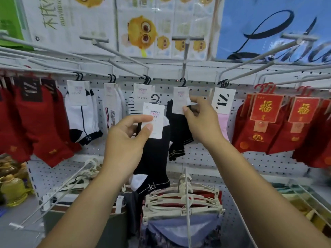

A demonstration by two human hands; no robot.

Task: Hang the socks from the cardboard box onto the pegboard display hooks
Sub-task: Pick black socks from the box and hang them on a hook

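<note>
My left hand (128,136) pinches the white card label of a black sock pair (154,158) with a white heel and "PG" lettering. Its small black plastic hook (156,98) is free in the air, below the pegs. My right hand (198,120) grips the card label of another black sock pair (179,129) that hangs by its hook on a long grey display peg (185,56). Both pairs are in front of the white pegboard (200,158). The cardboard box is out of view.
Red socks (41,122) hang at the left, white and striped socks (82,115) on pegs in the middle, pink socks (223,120) and red gift-card socks (265,126) at the right. Long pegs jut toward me. Below hang cream hangers (180,201) with garments.
</note>
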